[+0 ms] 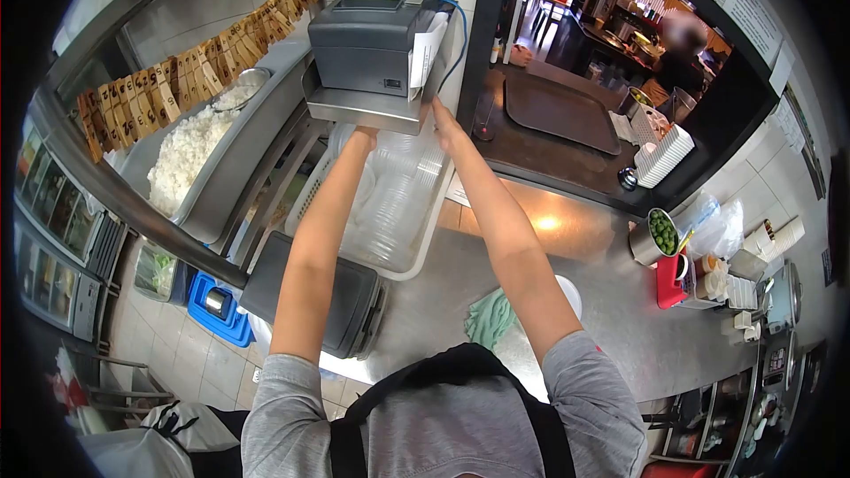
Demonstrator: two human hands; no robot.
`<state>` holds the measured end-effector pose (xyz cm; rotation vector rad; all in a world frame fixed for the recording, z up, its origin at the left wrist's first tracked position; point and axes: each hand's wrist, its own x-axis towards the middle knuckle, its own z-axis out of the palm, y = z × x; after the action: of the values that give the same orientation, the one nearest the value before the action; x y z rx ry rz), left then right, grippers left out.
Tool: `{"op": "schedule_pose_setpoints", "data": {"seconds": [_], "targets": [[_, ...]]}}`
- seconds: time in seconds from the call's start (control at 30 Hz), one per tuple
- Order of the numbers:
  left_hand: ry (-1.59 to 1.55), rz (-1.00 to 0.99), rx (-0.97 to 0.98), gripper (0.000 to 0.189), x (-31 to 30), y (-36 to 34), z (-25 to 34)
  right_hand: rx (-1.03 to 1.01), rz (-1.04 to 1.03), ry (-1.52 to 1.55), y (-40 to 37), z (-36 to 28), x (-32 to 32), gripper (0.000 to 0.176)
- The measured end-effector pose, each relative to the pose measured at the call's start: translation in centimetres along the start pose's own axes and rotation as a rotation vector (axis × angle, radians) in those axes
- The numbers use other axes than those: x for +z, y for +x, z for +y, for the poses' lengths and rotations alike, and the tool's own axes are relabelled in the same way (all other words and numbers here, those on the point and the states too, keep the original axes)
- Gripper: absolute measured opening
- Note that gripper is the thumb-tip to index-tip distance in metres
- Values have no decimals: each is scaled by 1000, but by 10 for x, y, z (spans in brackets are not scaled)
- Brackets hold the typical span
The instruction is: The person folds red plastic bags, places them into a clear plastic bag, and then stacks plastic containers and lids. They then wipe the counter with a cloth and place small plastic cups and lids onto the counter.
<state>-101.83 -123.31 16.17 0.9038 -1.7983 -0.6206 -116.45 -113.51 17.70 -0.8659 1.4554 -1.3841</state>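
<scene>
Both arms reach forward to a white basket (403, 273) holding stacks of clear plastic containers (388, 212). My left hand (365, 134) goes in under the metal shelf (363, 110) below a dark printer (372, 46), at the far end of the containers; its fingers are hidden there. At the right edge of the same shelf is my right hand (444, 127), fingers stretched forward, close beside the far containers. A black lidded box (341, 305) sits near the basket's front left corner.
White rice (190, 155) fills a metal bin at left, below a row of wooden clothespins (190, 75). A brown tray (562, 111) lies on the pass-through ledge, with a person beyond. A green cloth (490, 317) lies on the steel counter (425, 310); a pot of green limes (657, 235) stands right.
</scene>
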Motion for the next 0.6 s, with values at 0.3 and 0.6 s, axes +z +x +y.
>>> {"op": "schedule_pose_setpoints", "data": {"seconds": [0.3, 0.6], "targets": [[-459, -11, -426, 68, -15, -21, 34, 22, 176, -68, -8, 2, 12, 73], [-150, -605, -422, 86, -75, -46, 15, -61, 72, -181, -8, -6, -6, 74]]}}
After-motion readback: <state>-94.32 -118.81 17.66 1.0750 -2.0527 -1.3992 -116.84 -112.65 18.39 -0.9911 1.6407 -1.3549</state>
